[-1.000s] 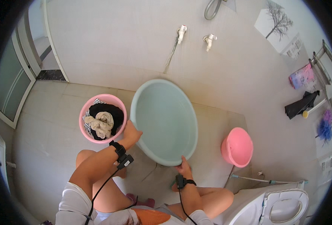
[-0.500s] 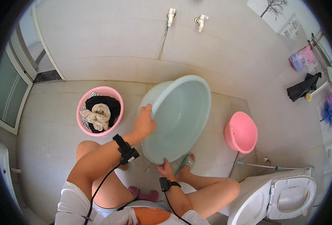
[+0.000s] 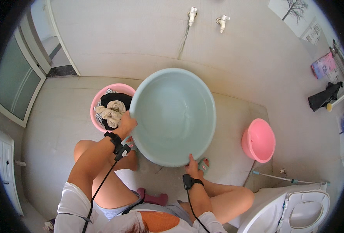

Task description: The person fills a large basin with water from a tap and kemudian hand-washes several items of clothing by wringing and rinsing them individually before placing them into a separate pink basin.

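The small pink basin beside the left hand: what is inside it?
The small pink basin holds crumpled clothes: a beige piece on dark ones. The big pale blue basin covers its right side, so anything there, or under the clothes, is hidden.

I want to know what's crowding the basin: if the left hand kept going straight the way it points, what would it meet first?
The left hand grips the pale blue basin's rim, pointing up-right. Its interior comes first, probably; depth is unclear. The pink tub of laundry stays to its left.
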Available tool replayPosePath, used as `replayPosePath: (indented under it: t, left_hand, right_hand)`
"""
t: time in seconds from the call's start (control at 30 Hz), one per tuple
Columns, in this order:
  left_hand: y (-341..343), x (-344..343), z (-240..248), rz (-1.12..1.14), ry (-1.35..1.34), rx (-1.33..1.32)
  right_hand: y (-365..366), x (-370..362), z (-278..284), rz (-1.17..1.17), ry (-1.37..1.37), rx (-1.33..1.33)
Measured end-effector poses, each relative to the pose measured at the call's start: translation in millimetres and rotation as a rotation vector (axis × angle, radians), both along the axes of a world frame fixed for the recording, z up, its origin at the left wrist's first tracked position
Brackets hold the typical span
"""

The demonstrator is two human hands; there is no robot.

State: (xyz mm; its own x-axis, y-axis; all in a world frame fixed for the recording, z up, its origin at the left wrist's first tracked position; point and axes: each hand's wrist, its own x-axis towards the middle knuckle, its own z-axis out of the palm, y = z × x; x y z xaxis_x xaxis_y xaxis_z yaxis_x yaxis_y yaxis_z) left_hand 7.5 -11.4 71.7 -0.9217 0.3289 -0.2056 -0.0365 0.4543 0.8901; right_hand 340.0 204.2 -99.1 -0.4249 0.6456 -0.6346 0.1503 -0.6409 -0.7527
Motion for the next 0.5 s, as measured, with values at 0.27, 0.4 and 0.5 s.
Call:
replayPosePath:
  t: [0.27,0.4,0.5]
  left_hand:
    - [11,37,32,0.057,-0.493,0.084]
    - [27,38,13,-0.039,-0.616,0.213]
    - [46,45,-3,-0.054,-0.704,0.137]
  right_hand:
    - [65,6,103,-0.28,-0.041,0.185]
    - [127,14,140,-0.24,-0.132,0.236]
    - [170,24,179,-0.167,-0.1,0.273]
